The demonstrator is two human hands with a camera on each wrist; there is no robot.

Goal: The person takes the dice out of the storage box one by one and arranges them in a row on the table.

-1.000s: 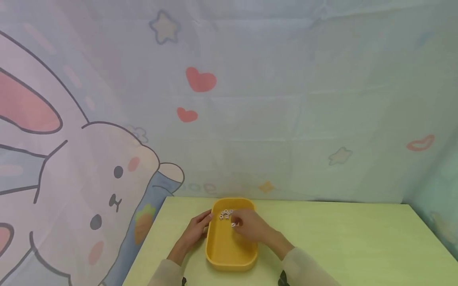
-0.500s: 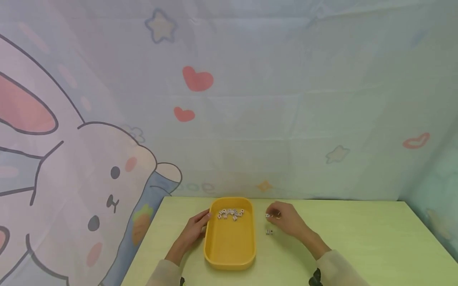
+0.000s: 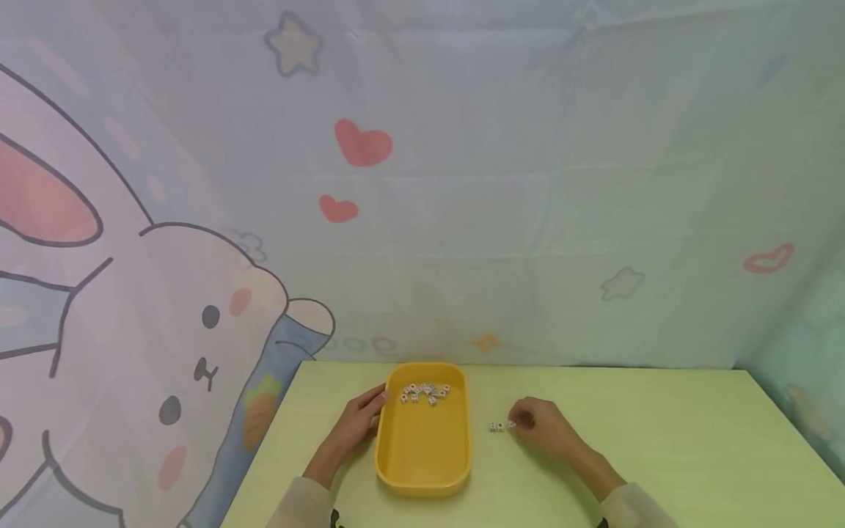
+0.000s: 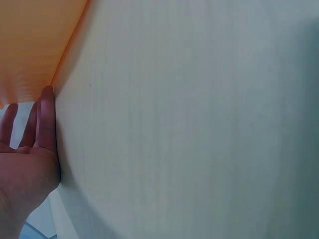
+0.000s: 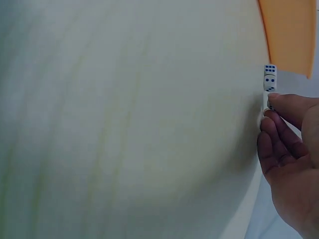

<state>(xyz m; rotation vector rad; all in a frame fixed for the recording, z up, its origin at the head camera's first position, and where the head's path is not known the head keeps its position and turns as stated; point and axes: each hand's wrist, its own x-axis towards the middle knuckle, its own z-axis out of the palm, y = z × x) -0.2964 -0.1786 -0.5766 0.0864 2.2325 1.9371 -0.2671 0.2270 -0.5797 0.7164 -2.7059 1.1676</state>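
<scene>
A yellow tray [image 3: 422,469] stands on the table with several white dice [image 3: 425,392] gathered toward its far end. My left hand [image 3: 356,425] rests at the tray's left side; in the left wrist view its fingers are straight, the tips touching the tray's wall [image 4: 35,45]. Right of the tray, two white dice [image 3: 496,427] sit side by side on the table. My right hand [image 3: 544,429] pinches another die [image 3: 511,424] between thumb and fingers at table level, just right of that pair. The right wrist view shows the pinched die [image 5: 269,102] in line with the others.
The pale green table [image 3: 660,440] runs on to the right of my right hand. Behind it hangs a cloth backdrop [image 3: 462,279] printed with a rabbit, hearts and stars.
My right hand has moved from inside the tray out to the right, then down and nearer to me, bringing a die beside the two on the table. The left hand stays at the tray.
</scene>
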